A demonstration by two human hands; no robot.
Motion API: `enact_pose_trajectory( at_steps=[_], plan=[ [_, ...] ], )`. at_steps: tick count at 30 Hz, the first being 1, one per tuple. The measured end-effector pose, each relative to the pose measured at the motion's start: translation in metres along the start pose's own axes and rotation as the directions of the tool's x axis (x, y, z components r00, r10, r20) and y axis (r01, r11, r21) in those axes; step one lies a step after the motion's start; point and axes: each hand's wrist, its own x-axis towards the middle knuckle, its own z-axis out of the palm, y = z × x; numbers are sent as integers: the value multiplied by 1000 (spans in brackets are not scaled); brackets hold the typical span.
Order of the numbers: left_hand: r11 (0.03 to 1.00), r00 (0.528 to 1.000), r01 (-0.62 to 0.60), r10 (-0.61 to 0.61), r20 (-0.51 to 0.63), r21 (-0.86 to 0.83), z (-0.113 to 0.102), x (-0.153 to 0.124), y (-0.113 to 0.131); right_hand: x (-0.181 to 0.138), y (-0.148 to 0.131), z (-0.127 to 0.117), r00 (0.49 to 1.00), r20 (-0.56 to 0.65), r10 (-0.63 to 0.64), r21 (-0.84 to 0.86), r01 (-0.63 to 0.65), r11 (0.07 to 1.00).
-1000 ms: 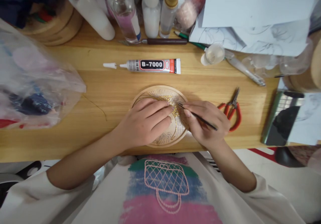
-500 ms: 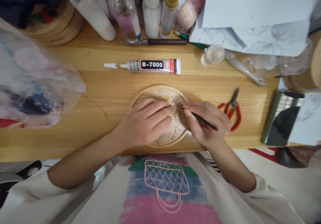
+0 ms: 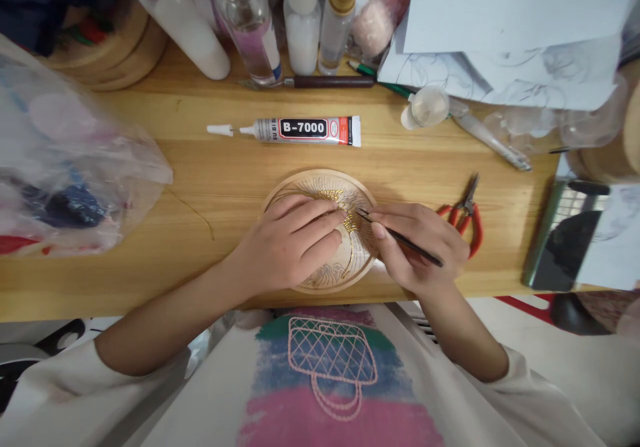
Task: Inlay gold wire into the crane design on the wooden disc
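A round wooden disc with a raised rim lies near the table's front edge. Its face carries a fine line drawing, and gold wire follows part of the lines. My left hand rests flat across the left half of the disc, fingers stretched out over the drawing and hiding much of it. At the disc's right side, my right hand is closed around black tweezers, their tips just over the gold wire. Whether the tips grip anything is too small to tell.
Beyond the disc lies a B-7000 glue tube beside its white cap. Red-handled pliers sit right of my right hand. A plastic bag is at left, a phone at right, bottles and paper sheets behind.
My right hand and the tweezers have shifted slightly to the right, and the tips have moved a little away from my left fingertips. My left hand stays in place.
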Motion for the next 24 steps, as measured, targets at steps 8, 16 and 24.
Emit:
enact_pose_trajectory(
  at_steps=[8, 16, 24],
  plan=[
    [1000, 1000, 1, -1, -5, -2, -1, 0, -1, 1, 3, -1, 997, 62, -54, 23, 53, 998],
    [1000, 1000, -3, 3, -8, -6, -2, 1, 0, 2, 3, -1, 993, 90, -71, 13, 70, 997],
    [1000, 1000, -10, 11, -8, 29, -2, 0, -1, 2, 4, 0, 994, 89, -63, 20, 62, 998]
  ],
)
